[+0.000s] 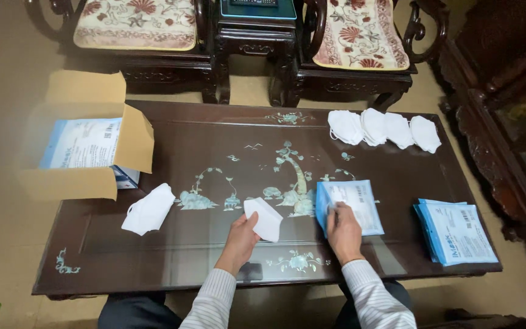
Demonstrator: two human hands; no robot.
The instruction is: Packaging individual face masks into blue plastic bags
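Observation:
My left hand [241, 234] holds a folded white face mask [264, 218] by its near edge, just above the dark inlaid table [171, 256]. My right hand [342, 230] rests fingers-down on a blue and white mask pouch [349, 206] lying flat on the table, to the right of the mask. Both sleeves are striped.
Another white mask [149, 210] lies at the left. A row of white masks [385, 129] sits at the far right. A stack of blue pouches [456, 233] lies near the right edge. An open cardboard box [86, 146] with pouches overhangs the left end. Carved chairs [360, 42] stand behind.

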